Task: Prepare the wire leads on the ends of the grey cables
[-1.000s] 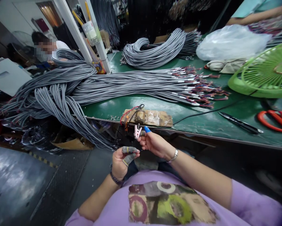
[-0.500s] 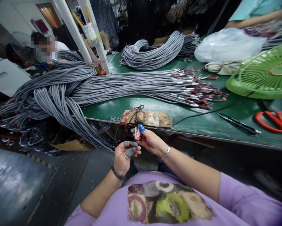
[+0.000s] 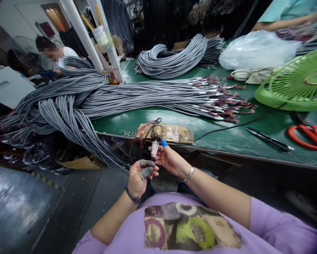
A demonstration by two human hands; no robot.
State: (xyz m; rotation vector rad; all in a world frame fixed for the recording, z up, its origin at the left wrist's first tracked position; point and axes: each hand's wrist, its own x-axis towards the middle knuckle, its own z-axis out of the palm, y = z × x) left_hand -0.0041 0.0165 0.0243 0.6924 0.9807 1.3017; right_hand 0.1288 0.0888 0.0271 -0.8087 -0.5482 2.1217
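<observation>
1. Right now, the pink clip is up in front of me, just off the near edge of the green bench.
2. My right hand is closed around it, fingers drawn in; one fingertip wears a blue cover.
3. My left hand is just below, grey-covered fingers curled inward; I cannot tell whether their tips meet or hold anything.
4. I judge this bit of handling to be midway: the clip is in my grasp and not set down. Whether it bites on a wire is too small to tell.
5. Beyond the wooden block lie the grey cables, many with white sleeves and loose coloured wires at their ends. That much stripping looks done; I cannot tell what is left on them.
6. Near the bench's right end, the orange-handled scissors and the black pointed tool lie apart from my hands.
</observation>
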